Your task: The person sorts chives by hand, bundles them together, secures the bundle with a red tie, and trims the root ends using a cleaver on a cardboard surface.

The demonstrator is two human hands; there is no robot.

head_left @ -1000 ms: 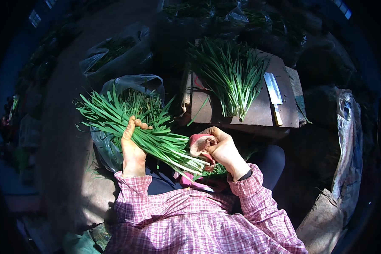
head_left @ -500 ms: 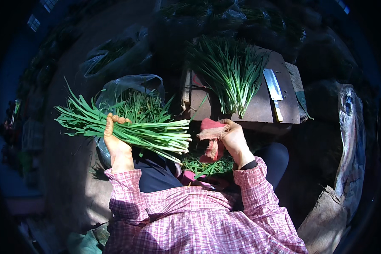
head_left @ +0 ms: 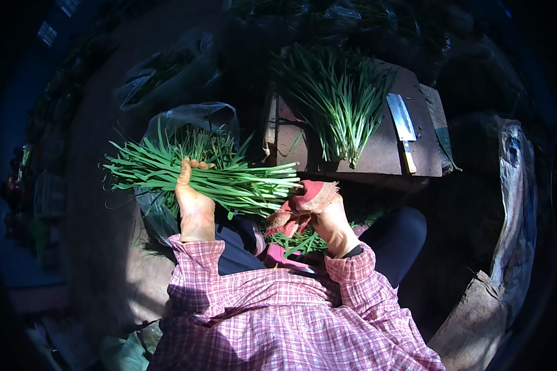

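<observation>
My left hand [head_left: 194, 196] is wrapped round a thick bunch of garlic chives [head_left: 247, 185], held sideways with the green leaf tips to the left and the pale stem ends to the right. In my right hand [head_left: 332, 221] is a red and tan cloth [head_left: 309, 199], bunched up against the pale stem ends. The fingers of that hand are mostly covered by the cloth. Beyond my hands, another pile of chives [head_left: 346, 123] lies on a brown board, stems toward me. A cleaver [head_left: 402, 123] with a light handle rests to the right of that pile.
The board [head_left: 424, 145] sits raised in front of me. Behind the held bunch stands a clear plastic bag [head_left: 220, 114] of greens. Loose green trimmings [head_left: 303, 242] lie between my knees. A worn sack [head_left: 507, 204] stands at the right.
The held bunch and my left hand have shifted right. My right hand has come left and lower, bringing the cloth from a gap away to the stem ends.
</observation>
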